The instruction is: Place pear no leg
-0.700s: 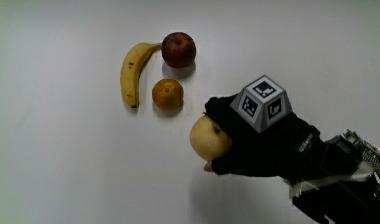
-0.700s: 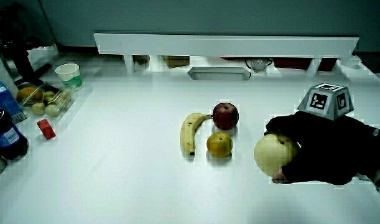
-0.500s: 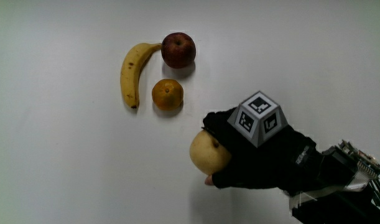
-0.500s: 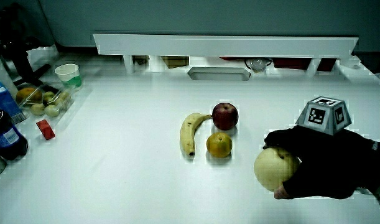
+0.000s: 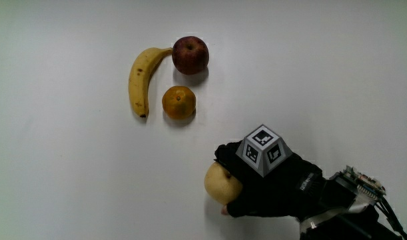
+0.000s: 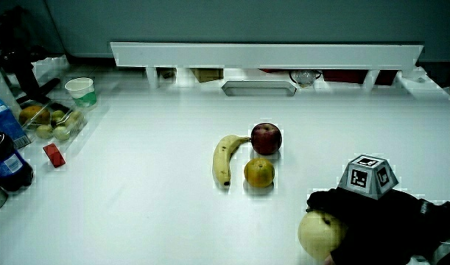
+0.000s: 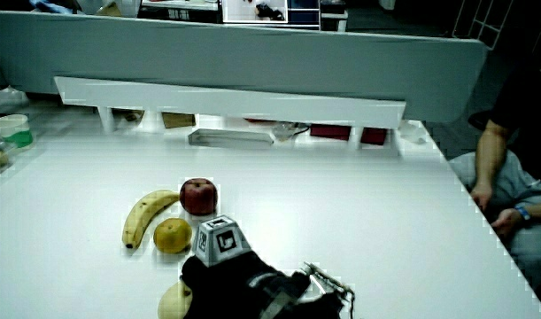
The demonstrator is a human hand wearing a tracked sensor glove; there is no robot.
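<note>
A pale yellow pear (image 5: pixel 218 183) is held in the black-gloved hand (image 5: pixel 256 187), whose fingers wrap around it; both are nearer to the person than the orange (image 5: pixel 178 103). In both side views the pear (image 6: pixel 318 234) (image 7: pixel 174 301) shows in front of the hand (image 6: pixel 372 224) (image 7: pixel 239 279), low by the table's near edge. The patterned cube (image 5: pixel 261 149) sits on the back of the hand. Whether the pear touches the table I cannot tell.
A banana (image 5: pixel 140 77), a red apple (image 5: pixel 190 54) and the orange lie close together mid-table. In a side view a clear tray of fruit (image 6: pixel 51 121), a green cup (image 6: pixel 81 90), a small red object (image 6: pixel 54 153) and bottles (image 6: pixel 7 162) stand at the table's edge.
The hand has carried the pear toward the person, away from the orange. The banana, apple and orange have not moved.
</note>
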